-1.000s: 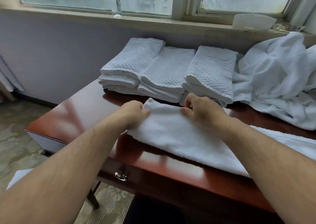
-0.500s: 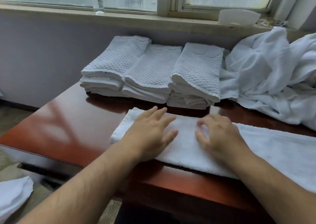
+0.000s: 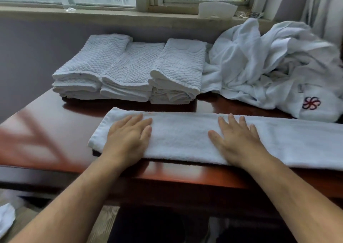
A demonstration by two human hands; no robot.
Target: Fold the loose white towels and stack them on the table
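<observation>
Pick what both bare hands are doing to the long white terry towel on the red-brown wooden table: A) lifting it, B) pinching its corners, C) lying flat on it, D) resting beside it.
C: left hand and right hand lie palm-down, fingers straight, on the long white terry towel.

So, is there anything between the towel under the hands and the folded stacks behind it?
Nothing visible. The left hand and right hand lie flat on the towel; only a bare strip of table separates it from the stacks. The loose pile sits to the right.
</observation>
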